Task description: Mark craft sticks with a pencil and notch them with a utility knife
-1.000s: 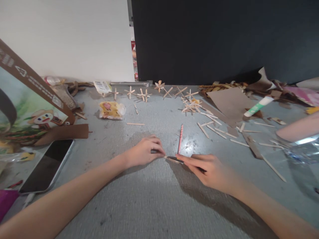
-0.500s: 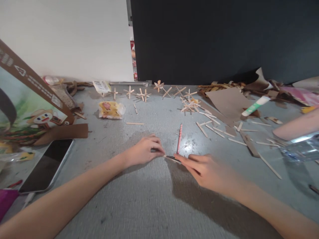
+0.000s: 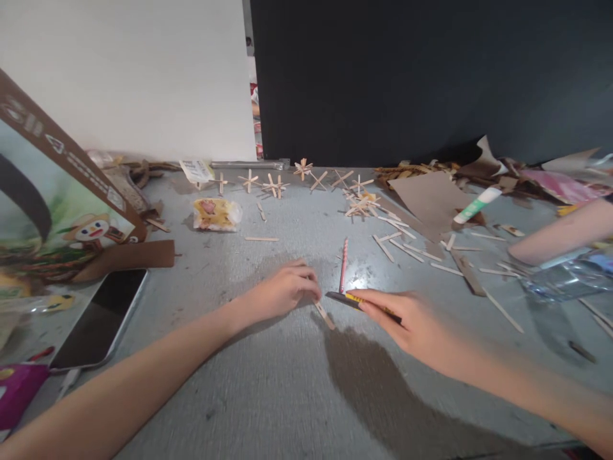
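Observation:
My left hand [image 3: 288, 291] is curled, its fingertips pinching one end of a small wooden craft stick [image 3: 326, 317] low over the grey table. The stick's other end points toward me. In my right hand [image 3: 400, 316] is a yellow and black utility knife [image 3: 357, 300], its dark tip aimed left, just short of my left fingertips and apart from the stick. Beyond the knife lies a pink-and-white striped rod [image 3: 343, 265], perhaps a pencil. One loose craft stick [image 3: 262, 239] rests farther off, past my left hand.
Star-shaped stick pieces [image 3: 249, 181] line the back. Loose sticks [image 3: 414, 253], cardboard [image 3: 428, 201] and a green-and-white tube [image 3: 477, 206] lie right, beside a clear bottle [image 3: 569, 278] and what looks like a person's forearm [image 3: 560, 236]. Left are a phone [image 3: 100, 319], a snack packet [image 3: 217, 214] and a printed bag [image 3: 71, 191].
The knife has drawn back from the stick and lifted, now showing its yellow body. The stick's free end has swung toward me. The view has shifted slightly.

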### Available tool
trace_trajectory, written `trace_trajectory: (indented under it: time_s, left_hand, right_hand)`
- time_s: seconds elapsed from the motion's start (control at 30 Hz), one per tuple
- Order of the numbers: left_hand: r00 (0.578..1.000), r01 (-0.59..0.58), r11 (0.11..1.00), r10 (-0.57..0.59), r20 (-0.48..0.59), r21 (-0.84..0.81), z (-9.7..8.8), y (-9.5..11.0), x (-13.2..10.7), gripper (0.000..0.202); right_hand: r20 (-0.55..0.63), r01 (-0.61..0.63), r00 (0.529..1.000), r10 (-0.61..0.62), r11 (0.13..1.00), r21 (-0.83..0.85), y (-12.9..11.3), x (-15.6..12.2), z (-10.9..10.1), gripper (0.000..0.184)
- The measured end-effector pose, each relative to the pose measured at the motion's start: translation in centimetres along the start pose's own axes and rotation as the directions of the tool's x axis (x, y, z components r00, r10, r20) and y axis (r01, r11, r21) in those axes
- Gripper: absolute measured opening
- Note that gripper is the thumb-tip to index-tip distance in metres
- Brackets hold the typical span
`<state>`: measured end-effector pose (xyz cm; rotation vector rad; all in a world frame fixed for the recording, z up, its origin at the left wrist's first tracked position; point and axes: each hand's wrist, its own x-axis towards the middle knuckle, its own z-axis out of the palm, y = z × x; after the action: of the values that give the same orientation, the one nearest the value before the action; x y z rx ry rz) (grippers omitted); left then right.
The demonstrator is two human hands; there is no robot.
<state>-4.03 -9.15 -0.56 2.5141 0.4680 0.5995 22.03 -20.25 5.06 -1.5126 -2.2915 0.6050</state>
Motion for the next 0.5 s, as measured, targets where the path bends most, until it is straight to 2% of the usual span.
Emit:
trace_trajectory:
  time_s: [0.07,0.13,0.2,0.27,0.3,0.37,0.43,0.5]
  left_hand:
    - [1.000,-0.013,1.000,0.013,-0.014,0.013,0.2,0.0,-0.2,0.031]
    - [0.999,0.036,0.996,-0.033,-0.038,0.079,0.4,0.7,-0.3,0.035]
    - [0.973,0.212,0.955,-0.187,-0.133,0.206,1.0,2.0,-0.3,0.038]
    - [0.920,0.388,0.841,-0.334,-0.203,0.377,1.7,3.8,-0.4,0.033]
    - [0.922,0.388,0.809,-0.349,-0.171,0.442,2.1,4.7,-0.4,0.028]
    - [0.948,0.301,0.817,-0.312,-0.060,0.493,2.9,6.1,-0.5,0.021]
    - [0.927,0.372,0.808,-0.345,-0.146,0.457,3.6,6.7,-0.4,0.030]
    - [0.922,0.386,0.830,-0.336,-0.192,0.401,4.0,6.6,-0.4,0.038]
  right_hand:
    - [-0.013,0.053,0.998,-0.054,0.997,-0.065,0.0,0.1,-0.6,0.037]
    - [0.002,0.115,0.993,-0.116,0.982,-0.151,0.1,0.4,-1.3,0.035]
    - [0.017,0.168,0.985,-0.169,0.955,-0.243,0.5,0.8,-2.2,0.034]
    - [0.021,0.192,0.980,-0.196,0.926,-0.325,1.0,1.3,-2.9,0.033]
    - [0.020,0.193,0.980,-0.199,0.914,-0.358,1.3,1.6,-3.2,0.032]
    - [0.023,0.196,0.979,-0.204,0.894,-0.402,1.8,2.2,-3.8,0.029]
    - [0.050,0.228,0.972,-0.229,0.872,-0.433,2.0,2.9,-4.3,0.026]
    - [0.113,0.279,0.960,-0.256,0.836,-0.473,2.2,3.6,-4.6,0.024]
